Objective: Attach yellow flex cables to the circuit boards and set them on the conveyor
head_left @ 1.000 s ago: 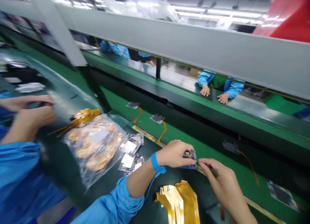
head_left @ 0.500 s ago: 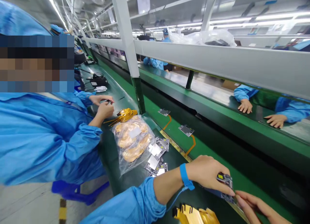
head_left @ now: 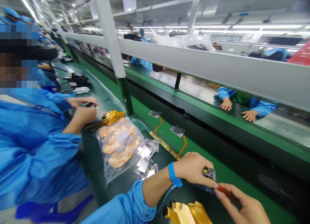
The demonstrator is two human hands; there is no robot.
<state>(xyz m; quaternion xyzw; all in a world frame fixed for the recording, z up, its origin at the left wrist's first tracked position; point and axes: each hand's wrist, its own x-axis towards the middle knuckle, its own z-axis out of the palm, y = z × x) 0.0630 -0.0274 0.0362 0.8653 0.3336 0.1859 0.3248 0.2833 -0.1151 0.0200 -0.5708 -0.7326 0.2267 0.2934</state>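
Observation:
My left hand [head_left: 193, 168], with a blue wrist strap [head_left: 173, 175] on it, grips a small circuit board [head_left: 209, 174] with a yellow patch by its edge. From the right, my right hand [head_left: 244, 203] meets it, thumb and forefinger pinching an orange flex cable [head_left: 224, 189] at the board's near end. Whether the cable is joined to the board is hidden by my fingers. Below my wrists lies a stack of gold flex cables [head_left: 185, 212]. Several loose circuit boards [head_left: 145, 153] are piled left of my left arm.
A clear bag of copper-coloured flex parts [head_left: 121, 143] lies beyond the loose boards. On the green belt [head_left: 167, 138] rest two boards with orange cables. At left a co-worker's hands [head_left: 84, 111] hold a small part; across the line, another person's hands [head_left: 249, 115] lie flat.
The view has swung right, so the scene shifts left. My right hand has come further into view, with more orange cable showing between its fingers. My left hand keeps its hold on the board.

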